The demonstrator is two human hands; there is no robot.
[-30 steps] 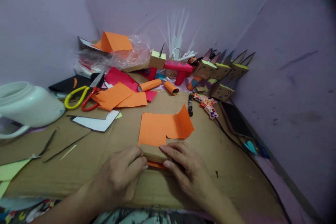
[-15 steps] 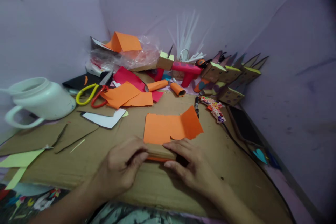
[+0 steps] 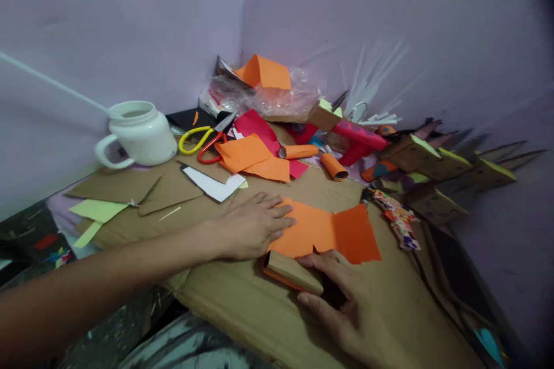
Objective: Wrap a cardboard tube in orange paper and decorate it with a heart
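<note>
A sheet of orange paper (image 3: 311, 225) lies on the brown cardboard, its right part folded up at a crease, with a small tear at its near edge. My left hand (image 3: 255, 223) lies flat, palm down, its spread fingertips on the paper's left edge. Along the paper's near edge sits a small folded cardboard tube (image 3: 294, 274), hollow at its left end, with orange showing along its lower side. My right hand (image 3: 341, 294) grips the tube's right end, fingers on the far side and thumb on the near side.
A white mug-like pot (image 3: 147, 135) stands at the left. Scissors (image 3: 212, 141), orange scraps (image 3: 249, 155) and paper rolls (image 3: 333, 167) lie behind. At the right are a glue gun (image 3: 396, 216) with a cord and spiky cardboard shapes (image 3: 433, 155).
My left hand has let go of the cardboard tube and moved onto the orange paper, its fingers now spread. My right hand stays on the tube. The view has turned left.
</note>
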